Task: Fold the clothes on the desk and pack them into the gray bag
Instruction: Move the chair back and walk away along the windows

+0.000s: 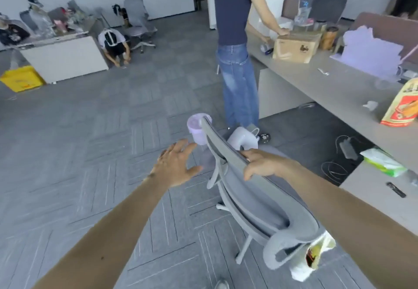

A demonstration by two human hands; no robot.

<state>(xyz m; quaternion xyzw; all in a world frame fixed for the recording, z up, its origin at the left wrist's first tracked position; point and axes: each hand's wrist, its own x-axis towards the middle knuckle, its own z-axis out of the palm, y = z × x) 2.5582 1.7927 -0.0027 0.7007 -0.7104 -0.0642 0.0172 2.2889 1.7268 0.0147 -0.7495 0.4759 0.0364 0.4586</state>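
Note:
My right hand (263, 164) grips the top edge of a grey office chair's backrest (248, 189), which stands in front of me on the carpet. Left of the chair, my left hand (175, 164) hovers with fingers spread, holding nothing. A long grey desk (334, 90) runs along the right side. No clothes lie within my reach. I cannot make out a gray bag.
A person in jeans (237, 62) stands at the desk, handling a cardboard box (294, 48). A lilac bin (196, 128) stands behind the chair. A white bag (314, 257) hangs off the chair's armrest. Another person crouches by a white cabinet (65, 58) at far left.

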